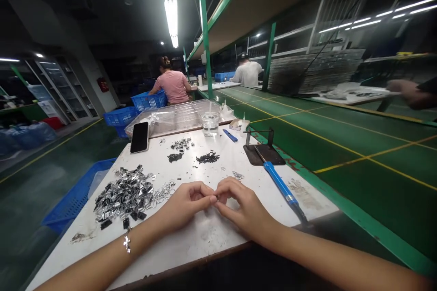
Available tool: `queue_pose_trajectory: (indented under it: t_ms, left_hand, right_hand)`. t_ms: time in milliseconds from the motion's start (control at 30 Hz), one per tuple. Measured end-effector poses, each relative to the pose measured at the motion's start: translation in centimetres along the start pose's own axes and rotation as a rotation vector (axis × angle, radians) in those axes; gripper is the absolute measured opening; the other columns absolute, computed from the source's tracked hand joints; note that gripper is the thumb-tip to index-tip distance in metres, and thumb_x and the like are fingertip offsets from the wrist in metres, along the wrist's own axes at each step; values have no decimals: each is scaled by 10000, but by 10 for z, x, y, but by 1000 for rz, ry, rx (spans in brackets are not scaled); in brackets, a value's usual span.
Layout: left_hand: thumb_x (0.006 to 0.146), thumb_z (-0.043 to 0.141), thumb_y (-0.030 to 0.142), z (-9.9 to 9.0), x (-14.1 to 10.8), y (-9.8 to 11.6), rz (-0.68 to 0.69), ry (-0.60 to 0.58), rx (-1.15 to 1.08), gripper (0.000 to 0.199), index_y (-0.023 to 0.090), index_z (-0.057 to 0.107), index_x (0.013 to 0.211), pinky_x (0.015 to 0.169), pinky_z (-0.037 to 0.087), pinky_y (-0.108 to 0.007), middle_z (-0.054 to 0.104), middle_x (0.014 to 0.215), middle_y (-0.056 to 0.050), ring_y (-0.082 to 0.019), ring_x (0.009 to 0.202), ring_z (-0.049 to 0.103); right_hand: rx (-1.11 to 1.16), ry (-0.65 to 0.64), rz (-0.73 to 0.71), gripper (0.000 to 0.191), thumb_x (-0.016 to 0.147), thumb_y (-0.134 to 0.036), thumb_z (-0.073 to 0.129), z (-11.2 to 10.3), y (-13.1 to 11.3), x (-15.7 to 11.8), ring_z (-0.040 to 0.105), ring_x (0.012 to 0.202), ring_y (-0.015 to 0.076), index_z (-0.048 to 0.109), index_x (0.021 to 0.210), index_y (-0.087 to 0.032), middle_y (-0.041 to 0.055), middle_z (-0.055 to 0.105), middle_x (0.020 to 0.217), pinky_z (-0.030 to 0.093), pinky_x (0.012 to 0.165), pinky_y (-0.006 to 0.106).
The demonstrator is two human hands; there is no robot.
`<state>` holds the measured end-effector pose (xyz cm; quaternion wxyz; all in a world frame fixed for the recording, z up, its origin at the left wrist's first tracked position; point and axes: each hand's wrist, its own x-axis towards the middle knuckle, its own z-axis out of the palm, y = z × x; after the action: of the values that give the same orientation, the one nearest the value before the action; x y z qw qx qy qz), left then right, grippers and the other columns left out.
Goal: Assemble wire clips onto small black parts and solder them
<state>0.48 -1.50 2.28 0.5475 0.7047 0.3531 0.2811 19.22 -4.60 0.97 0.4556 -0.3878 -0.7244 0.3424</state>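
Two hands (215,200) — tiny part, orientation hidden

White table (205,241): metal clips (124,193), phone (139,137), glass (209,124).

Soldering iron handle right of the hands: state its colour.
Blue; the soldering iron handle shows best in the head view.

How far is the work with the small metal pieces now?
Done, it seems: two small dark heaps lie sorted further up the table. In hand: left hand and right hand meet fingertip to fingertip on something too small to make out. Left: the big pile of metal pieces beside the left hand.
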Motion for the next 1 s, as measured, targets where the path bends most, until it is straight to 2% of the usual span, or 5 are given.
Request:
queue_pose_trajectory:
  t_ms: [167,300,533,900,1000]
  left_hand:
    - [856,481,472,-20,34,-3,16,117,459,335,179,641,843,629,391,-280,629,786,-42,-167,678,522]
    - [788,577,438,-35,73,-8,78,252,688,252,199,651,826,737,380,-332,626,887,-63,-225,811,522]
    - [723,637,459,-40,127,-6,61,177,753,266,211,693,801,803,372,-356,614,946,-87,-273,941,510]
    - [832,589,363,-43,182,-9,-183,-23,793,237,136,625,775,711,467,-314,631,780,-14,-145,726,578]
    - [753,667,355,-43,187,2,-177,-67,708,219,141,633,715,650,446,-279,629,721,-18,-140,670,556]
  right_hand:
    - [166,7,195,132,777,-249,620,-3,6,1,545,744,145,563,867,-170,26,574,819,438,679,277]
    - [243,-59,259,173,747,-277,652,-5,7,-2,530,668,133,564,855,-175,-7,553,710,424,644,267]
    - [386,-79,372,246,743,-363,658,-9,12,-1,458,564,109,561,883,-185,-47,488,592,347,552,235]
    - [519,-55,418,290,710,-376,693,-9,18,1,454,532,101,568,880,-177,-59,486,557,340,543,235]
    - [550,-24,424,303,716,-391,690,-11,18,1,492,557,114,565,897,-183,-57,508,556,365,568,245]
